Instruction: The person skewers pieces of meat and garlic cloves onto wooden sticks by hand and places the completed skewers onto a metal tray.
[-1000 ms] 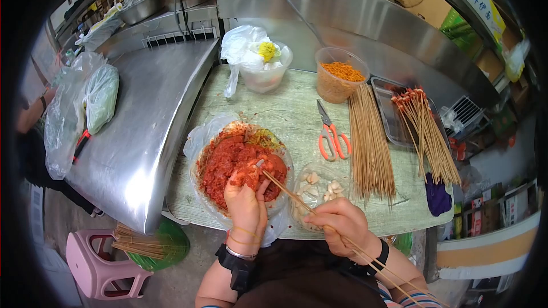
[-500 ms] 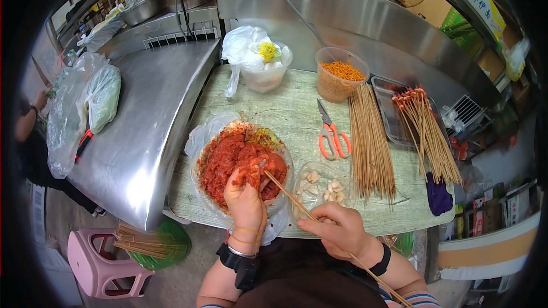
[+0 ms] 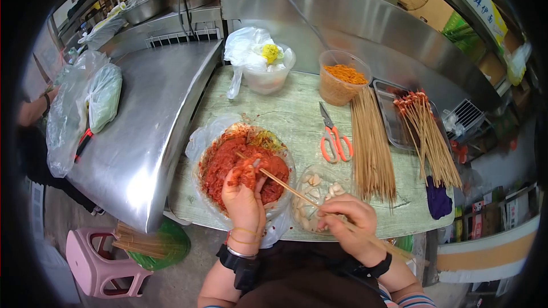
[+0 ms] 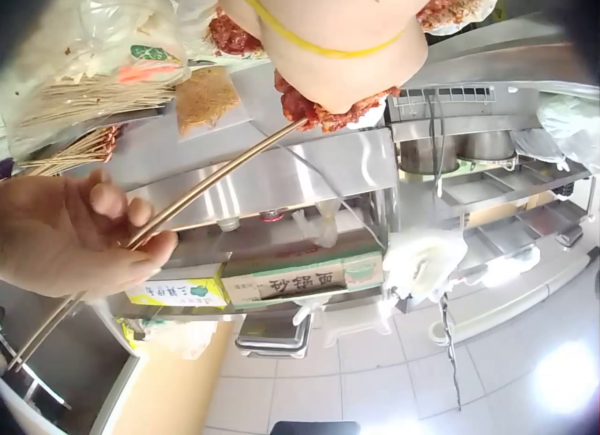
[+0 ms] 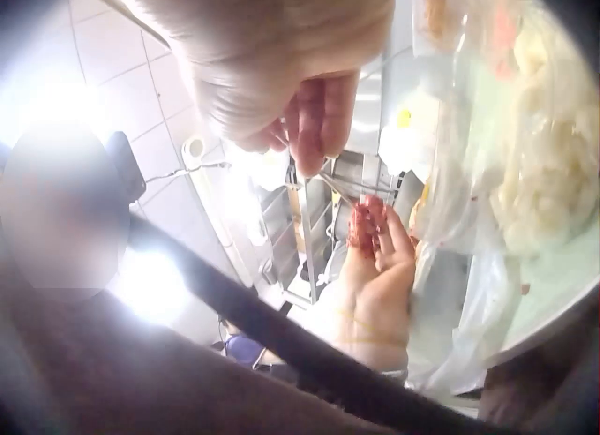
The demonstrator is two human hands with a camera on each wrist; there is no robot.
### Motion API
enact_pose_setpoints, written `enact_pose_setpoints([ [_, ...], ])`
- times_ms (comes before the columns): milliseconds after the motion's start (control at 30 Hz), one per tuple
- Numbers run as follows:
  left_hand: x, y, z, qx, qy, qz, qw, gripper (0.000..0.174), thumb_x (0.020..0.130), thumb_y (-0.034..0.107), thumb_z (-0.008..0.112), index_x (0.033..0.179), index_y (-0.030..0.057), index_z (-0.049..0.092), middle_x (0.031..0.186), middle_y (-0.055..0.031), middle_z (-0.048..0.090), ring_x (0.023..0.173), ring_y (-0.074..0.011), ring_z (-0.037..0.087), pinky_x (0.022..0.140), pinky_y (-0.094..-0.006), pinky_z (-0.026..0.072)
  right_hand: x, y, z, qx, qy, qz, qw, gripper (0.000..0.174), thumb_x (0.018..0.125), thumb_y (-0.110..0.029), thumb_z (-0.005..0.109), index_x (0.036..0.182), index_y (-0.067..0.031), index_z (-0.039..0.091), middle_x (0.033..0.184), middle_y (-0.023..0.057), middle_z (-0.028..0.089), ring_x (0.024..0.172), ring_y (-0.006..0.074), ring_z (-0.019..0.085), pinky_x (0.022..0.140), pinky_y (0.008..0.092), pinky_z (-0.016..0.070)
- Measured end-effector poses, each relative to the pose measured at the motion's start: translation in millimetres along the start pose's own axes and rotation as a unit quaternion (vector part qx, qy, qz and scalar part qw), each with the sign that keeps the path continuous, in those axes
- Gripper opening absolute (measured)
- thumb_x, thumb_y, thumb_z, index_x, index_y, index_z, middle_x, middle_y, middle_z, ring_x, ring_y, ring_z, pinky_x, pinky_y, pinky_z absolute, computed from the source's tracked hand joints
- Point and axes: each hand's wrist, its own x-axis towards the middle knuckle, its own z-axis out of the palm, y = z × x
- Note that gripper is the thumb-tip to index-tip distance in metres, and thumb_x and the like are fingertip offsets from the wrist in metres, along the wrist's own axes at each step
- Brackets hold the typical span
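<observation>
Over the bowl of red-coated meat [image 3: 220, 165], my left hand [image 3: 245, 197] holds a red-smeared piece of meat [image 4: 305, 107] between its fingers and thumb. A pale bit shows at those fingertips. My right hand [image 3: 349, 222] pinches thin bamboo skewers [image 3: 288, 188], which slant up and leftward to the meat. Past the left fingers a short stretch of stick pokes out above the bowl. In the left wrist view the skewers run from the right hand's fingers to the red meat. Below the right hand's fingertips lie pale chunks [image 3: 313, 180] in a clear plastic container.
Orange-handled scissors [image 3: 337, 144] lie right of the bowl. Beyond them are a heap of bare skewers [image 3: 371, 148], a tray [image 3: 394, 131] with red-tipped skewers [image 3: 425, 131], and a tub of orange shreds [image 3: 337, 92]. At the back stands a bagged tub [image 3: 268, 82]. A steel counter [image 3: 148, 108] adjoins on the left.
The stick's tip now shows past the left fingers, where it was hidden before. The right hand has shifted its grip on the skewers, its thumb drawn in. The left hand stays over the bowl.
</observation>
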Motion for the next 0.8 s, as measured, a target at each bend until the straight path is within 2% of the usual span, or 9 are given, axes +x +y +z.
enact_pose_setpoints([
  [33,1.2,1.0,-0.3,0.000,0.007,0.000,1.000,0.023,0.090,0.005,0.054,0.113,0.0004,0.054,0.111,-0.0132,0.060,0.103,-0.0211,0.059,0.084,-0.0335,0.0528,-5.7,0.7,-7.1,0.089,0.018,0.060,0.994,0.015,0.087,-0.004,0.056,0.101,0.0013,0.059,0.090,0.0154,0.062,0.070,0.0178,0.063,0.063,0.0278,0.0510],
  [100,0.0,9.0,6.8,0.015,0.011,-0.008,1.000,0.039,0.090,0.002,0.052,0.127,0.0038,0.041,0.120,-0.0141,0.054,0.110,-0.0226,0.056,0.087,-0.0349,0.0517,-13.1,6.2,-18.4,0.134,0.046,0.099,0.985,0.015,0.089,-0.006,0.054,0.100,0.0022,0.059,0.091,0.0157,0.062,0.071,0.0178,0.063,0.065,0.0284,0.0513],
  [167,-1.6,10.7,12.8,0.018,-0.006,0.004,1.000,0.045,0.090,0.001,0.052,0.131,0.0055,0.036,0.122,-0.0144,0.052,0.111,-0.0233,0.055,0.087,-0.0357,0.0519,-19.6,11.4,-21.4,0.214,0.085,0.160,0.960,0.018,0.091,-0.009,0.054,0.103,0.0033,0.055,0.093,0.0167,0.062,0.072,0.0185,0.063,0.071,0.0292,0.0506],
  [300,-1.7,10.9,11.6,0.011,-0.024,0.009,1.000,0.056,0.088,-0.003,0.051,0.137,0.0090,0.026,0.126,-0.0149,0.048,0.111,-0.0253,0.055,0.087,-0.0377,0.0523,-26.8,20.8,-20.7,0.222,0.083,0.135,0.962,0.021,0.090,-0.010,0.054,0.107,0.0027,0.051,0.093,0.0170,0.062,0.073,0.0191,0.063,0.071,0.0295,0.0508],
  [433,-1.2,9.1,9.6,0.015,-0.031,0.003,0.999,0.055,0.087,-0.005,0.050,0.135,0.0091,0.028,0.126,-0.0144,0.048,0.111,-0.0249,0.055,0.086,-0.0380,0.0530,-27.0,21.4,-18.4,0.236,0.089,0.137,0.958,0.020,0.091,-0.010,0.052,0.107,0.0018,0.049,0.094,0.0160,0.061,0.075,0.0188,0.063,0.071,0.0312,0.0513],
  [500,-1.8,3.3,4.2,0.048,-0.052,0.032,0.997,0.046,0.090,0.009,0.056,0.130,0.0105,0.034,0.123,-0.0094,0.052,0.109,-0.0210,0.056,0.084,-0.0369,0.0537,-27.2,18.4,-19.8,0.229,0.109,0.147,0.956,0.019,0.092,-0.009,0.051,0.107,0.0015,0.049,0.094,0.0155,0.061,0.076,0.0185,0.063,0.072,0.0317,0.0514],
  [567,-0.3,3.2,5.6,0.080,-0.032,0.026,0.996,0.042,0.091,0.006,0.052,0.129,0.0120,0.036,0.123,-0.0092,0.052,0.108,-0.0210,0.056,0.084,-0.0367,0.0530,-26.7,18.4,-21.0,0.243,0.066,0.163,0.954,0.017,0.092,-0.007,0.048,0.107,0.0011,0.048,0.096,0.0139,0.060,0.080,0.0172,0.062,0.073,0.0312,0.0511],
  [667,-3.0,5.3,9.3,0.079,-0.048,0.004,0.996,0.047,0.090,0.007,0.053,0.133,0.0128,0.034,0.125,-0.0094,0.051,0.111,-0.0213,0.055,0.090,-0.0386,0.0479,-29.6,22.3,-21.1,0.247,0.087,0.161,0.952,0.015,0.094,-0.009,0.047,0.105,0.0008,0.048,0.092,0.0152,0.061,0.077,0.0183,0.062,0.072,0.0324,0.0513],
  [800,-3.0,3.2,4.5,0.069,-0.070,0.010,0.995,0.050,0.089,0.008,0.055,0.134,0.0116,0.033,0.126,-0.0104,0.051,0.111,-0.0206,0.054,0.091,-0.0366,0.0477,-26.3,22.6,-18.3,0.286,0.061,0.149,0.945,0.016,0.094,-0.007,0.046,0.107,0.0013,0.049,0.096,0.0142,0.061,0.080,0.0166,0.061,0.074,0.0294,0.0503],
])
